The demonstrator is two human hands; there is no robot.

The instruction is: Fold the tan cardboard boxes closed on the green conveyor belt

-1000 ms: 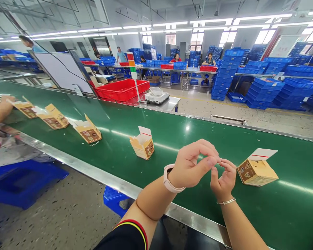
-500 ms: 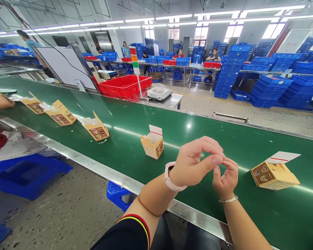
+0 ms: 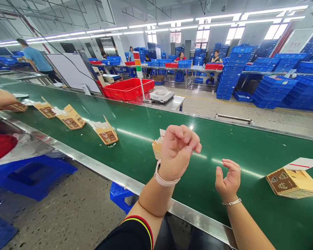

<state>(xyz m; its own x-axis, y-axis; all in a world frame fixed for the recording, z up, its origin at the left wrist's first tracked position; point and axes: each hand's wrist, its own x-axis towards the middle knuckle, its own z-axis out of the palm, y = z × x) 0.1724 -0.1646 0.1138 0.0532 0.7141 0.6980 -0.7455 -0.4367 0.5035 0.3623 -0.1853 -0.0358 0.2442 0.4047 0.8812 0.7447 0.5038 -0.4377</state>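
Note:
My left hand [image 3: 177,150] is raised over the green conveyor belt [image 3: 232,146] with its fingers curled into a loose fist; nothing shows in it. It partly hides a small open tan carton [image 3: 157,147] standing on the belt. My right hand [image 3: 228,178] hovers lower and to the right, fingers half bent and apart, holding nothing. A tan carton [image 3: 292,182] with an open white flap lies on its side at the right. More open cartons [image 3: 105,132] [image 3: 70,118] lie along the belt to the left.
A co-worker's hand [image 3: 2,99] rests on a carton at the far left. Behind the belt stand a red tray [image 3: 127,88], a scale [image 3: 161,94] and a signal-light post [image 3: 138,69]. Blue crates [image 3: 266,90] are stacked at right; a blue stool [image 3: 31,173] is below left.
My hands, pinched together before, have come apart: the left rose and curled, the right dropped and loosened. The cartons on the belt have shifted right in the view.

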